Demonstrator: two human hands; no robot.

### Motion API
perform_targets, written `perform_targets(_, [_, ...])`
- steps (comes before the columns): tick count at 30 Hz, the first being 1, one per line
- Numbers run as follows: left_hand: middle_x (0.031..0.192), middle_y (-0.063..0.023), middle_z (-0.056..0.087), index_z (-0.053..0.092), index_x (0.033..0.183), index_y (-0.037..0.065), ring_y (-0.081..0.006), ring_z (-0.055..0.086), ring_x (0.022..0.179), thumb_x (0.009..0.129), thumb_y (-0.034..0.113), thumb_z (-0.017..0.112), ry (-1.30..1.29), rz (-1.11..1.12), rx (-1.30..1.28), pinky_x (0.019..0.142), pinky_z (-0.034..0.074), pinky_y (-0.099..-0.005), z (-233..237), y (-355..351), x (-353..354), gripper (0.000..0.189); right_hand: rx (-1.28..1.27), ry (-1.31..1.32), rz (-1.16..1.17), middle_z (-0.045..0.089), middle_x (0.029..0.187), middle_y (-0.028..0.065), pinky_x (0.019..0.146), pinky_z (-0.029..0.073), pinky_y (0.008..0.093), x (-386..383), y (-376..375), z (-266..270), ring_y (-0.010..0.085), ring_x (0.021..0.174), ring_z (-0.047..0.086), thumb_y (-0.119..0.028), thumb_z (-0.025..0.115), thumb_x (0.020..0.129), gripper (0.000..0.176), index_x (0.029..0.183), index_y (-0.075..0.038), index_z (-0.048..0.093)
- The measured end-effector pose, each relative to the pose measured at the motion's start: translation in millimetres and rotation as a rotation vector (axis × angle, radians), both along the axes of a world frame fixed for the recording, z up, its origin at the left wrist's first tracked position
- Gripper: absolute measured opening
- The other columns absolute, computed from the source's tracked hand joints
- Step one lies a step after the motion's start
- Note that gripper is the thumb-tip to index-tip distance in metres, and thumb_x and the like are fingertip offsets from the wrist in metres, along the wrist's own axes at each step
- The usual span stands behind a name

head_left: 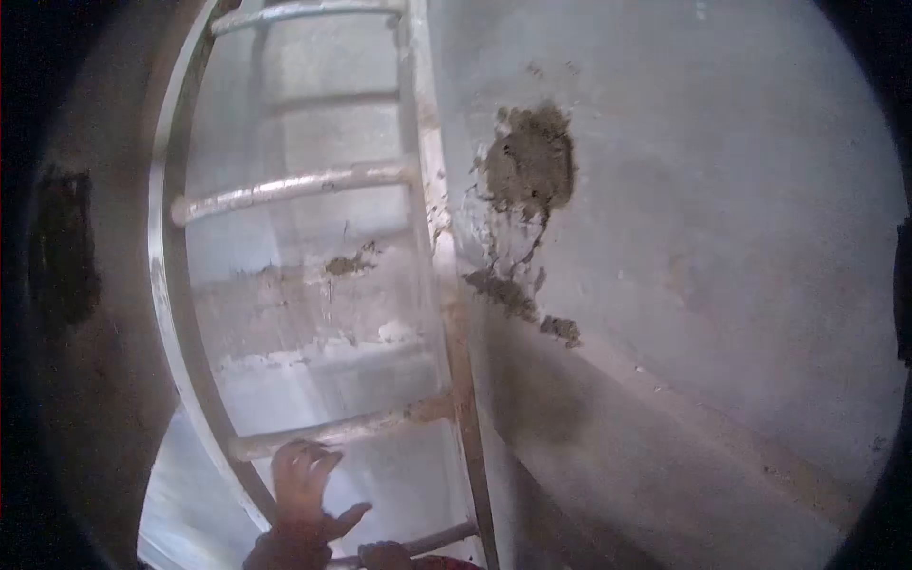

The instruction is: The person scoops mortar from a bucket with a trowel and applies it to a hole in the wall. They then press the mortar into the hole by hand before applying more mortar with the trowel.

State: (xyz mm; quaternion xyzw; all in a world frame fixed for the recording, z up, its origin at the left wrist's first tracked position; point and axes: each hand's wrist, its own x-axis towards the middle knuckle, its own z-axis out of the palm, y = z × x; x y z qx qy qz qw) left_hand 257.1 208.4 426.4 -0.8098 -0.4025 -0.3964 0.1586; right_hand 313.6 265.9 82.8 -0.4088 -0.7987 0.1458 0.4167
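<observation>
Ladder [432,180] against a pale grey wall [741,171], as viewed from the climber's head. The ladder fills the left-centre of the view, with both rails and several crosswise rungs visible. The left hand [302,489] is raised at the left end of a rung [356,426], its fingers half bent and its thumb spread to the right; the grip is loose, not closed round the bar (whether the fingertips touch it cannot be told). Lower, at the bottom edge, the right hand [385,554] is clenched over the lowest visible rung [445,539], a red sleeve [446,563] just beside it. To the right of the ladder, a rough, dark patch [530,157] marks the wall, with cracks and crumbly lumps [560,329] below it. Behind the rungs, a smaller clump [350,261] lies above a ragged whitish band [275,359].
</observation>
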Motion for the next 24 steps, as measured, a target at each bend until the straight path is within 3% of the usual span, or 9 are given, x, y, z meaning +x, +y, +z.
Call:
perform_targets(1, [0.098, -0.0143, 0.054, 0.053, 0.103, 0.002, -0.0304, 0.048, 0.093, 0.054, 0.031, 0.073, -0.051, 0.061, -0.004, 0.082, 0.035, -0.0432, -16.8, -14.6, -9.7, 0.061, -0.022, 0.162, -0.017, 0.056, 0.057, 0.0055, 0.055, 0.045, 0.0403, -1.5, -2.7, -20.6, 0.0231, 0.056, 0.056, -0.053, 0.062, 0.058, 0.039, 0.065, -0.015, 0.059])
perform_targets(3, [0.103, -0.0165, 0.053, 0.052, 0.109, 0.004, -0.0344, 0.047, 0.101, 0.053, 0.041, 0.07, 0.023, 0.113, -0.271, 0.089, 0.033, -0.045, -92.5, -27.2, -36.6, 0.069, -0.149, -0.448, 0.264, 0.062, 0.07, 0.007, 0.059, 0.045, 0.0423, 31.1, -25.7, 64.8, 0.0264, 0.065, 0.059, -0.04, 0.053, 0.075, 0.03, 0.074, -0.011, 0.062])
perform_targets(7, [0.125, -0.0184, 0.043, 0.043, 0.122, 0.004, -0.0331, 0.041, 0.115, 0.059, 0.049, 0.062, 0.284, 0.191, -0.705, 0.102, 0.025, -0.0417, -214.2, -39.9, -58.0, 0.08, -0.244, -0.686, 0.319, 0.06, 0.085, 0.0155, 0.071, 0.046, 0.0431, 40.6, -27.5, 102.7, 0.0328, 0.079, 0.059, -0.037, 0.058, 0.069, 0.036, 0.085, -0.005, 0.061])
perform_targets(11, [0.116, -0.0162, 0.049, 0.045, 0.119, 0.004, -0.0303, 0.042, 0.113, 0.073, 0.035, 0.054, 0.263, 0.193, -0.432, 0.098, 0.029, -0.0439, -245.6, -26.4, -64.7, 0.056, -0.188, -0.689, 0.378, 0.06, 0.084, 0.0161, 0.072, 0.047, 0.0421, 42.1, -29.8, 130.2, 0.0314, 0.079, 0.059, -0.038, 0.06, 0.068, 0.037, 0.082, -0.004, 0.062])
perform_targets(12, [0.105, -0.0132, 0.055, 0.05, 0.111, 0.005, -0.0295, 0.05, 0.104, 0.07, 0.034, 0.058, 0.509, 0.191, -0.919, 0.091, 0.035, -0.042, -191.6, -12.3, -54.6, 0.051, -0.198, -0.681, 0.369, 0.06, 0.083, 0.0163, 0.072, 0.047, 0.0418, 38.1, -24.4, 133.5, 0.031, 0.079, 0.059, -0.038, 0.06, 0.068, 0.037, 0.082, -0.004, 0.062])
perform_targets(17, [0.083, -0.0134, 0.061, 0.057, 0.092, 0.004, -0.0256, 0.059, 0.089, 0.058, 0.038, 0.069, 0.554, 0.095, -1.538, 0.083, 0.042, -0.0389, -190.1, 23.9, -54.9, 0.05, -0.259, -0.687, 0.248, 0.057, 0.078, 0.0158, 0.068, 0.047, 0.041, 37.1, -20.7, 127.2, 0.0324, 0.076, 0.057, -0.028, 0.064, 0.067, 0.032, 0.085, -0.003, 0.055])
perform_targets(19, [0.076, -0.0134, 0.062, 0.057, 0.09, 0.004, -0.0275, 0.062, 0.081, 0.057, 0.034, 0.07, 0.31, 0.192, -1.1, 0.075, 0.047, -0.0395, -215.9, 15.9, -57.6, 0.046, -0.206, -0.627, 0.287, 0.057, 0.077, 0.0149, 0.068, 0.046, 0.0413, 44.4, -20.5, 126.3, 0.0327, 0.075, 0.057, -0.025, 0.065, 0.066, 0.031, 0.085, -0.003, 0.054])
perform_targets(22, [0.078, -0.0118, 0.059, 0.049, 0.094, 0.004, -0.0297, 0.06, 0.076, 0.06, 0.027, 0.07, 0.38, 0.192, -1.143, 0.066, 0.05, -0.0396, -209.6, 17.6, -53.7, 0.045, 0.165, -0.331, 0.167, 0.057, 0.075, 0.0125, 0.066, 0.045, 0.0425, 72.2, -45.9, 125.6, 0.0322, 0.072, 0.056, -0.023, 0.066, 0.064, 0.029, 0.082, -0.004, 0.053])
perform_targets(24, [0.079, -0.0125, 0.059, 0.049, 0.094, 0.005, -0.0296, 0.06, 0.077, 0.06, 0.024, 0.07, 0.368, 0.188, -1.169, 0.066, 0.05, -0.0396, -211.4, 19.8, -54.3, 0.044, -0.051, -0.36, 0.198, 0.057, 0.076, 0.0106, 0.067, 0.044, 0.0433, 99.3, -73.7, 117.2, 0.0318, 0.07, 0.055, -0.021, 0.067, 0.063, 0.029, 0.082, -0.004, 0.055])
